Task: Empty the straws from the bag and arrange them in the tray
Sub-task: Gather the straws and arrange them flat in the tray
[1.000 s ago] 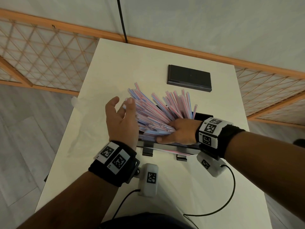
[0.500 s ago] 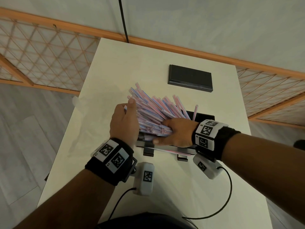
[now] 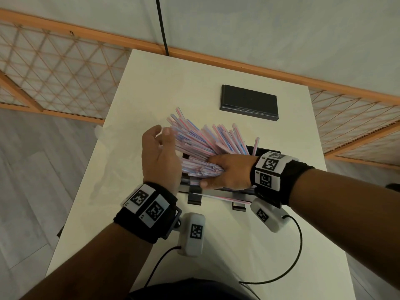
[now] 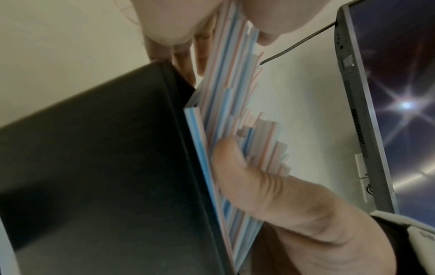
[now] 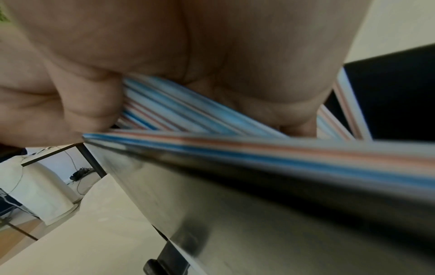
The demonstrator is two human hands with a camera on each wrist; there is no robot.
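Note:
A thick bundle of pink-and-blue striped straws [image 3: 201,146] fans out to the far left from a black tray [image 3: 267,150] in the middle of the white table. My right hand [image 3: 227,172] lies across the straws' near ends and grips them, thumb on the near side. In the left wrist view that thumb presses on the straws [image 4: 226,93] beside the tray's wall [image 4: 94,167]. My left hand [image 3: 159,148] stands on edge at the fan's left side, fingers straight, its thumb tip touching the straws. The right wrist view shows palm on straws [image 5: 179,111]. No bag is plainly visible.
A flat black box [image 3: 249,102] lies at the back of the table [image 3: 151,87]. One straw [image 3: 225,199] lies along the tray's front legs. Something thin and clear hangs at the table's left edge [image 3: 98,132]. A laptop screen [image 4: 400,93] shows in the left wrist view.
My left hand pushed in against the fan's left side, then eased back with its fingers spread a little. The straws stand closer together. The right hand stayed on them.

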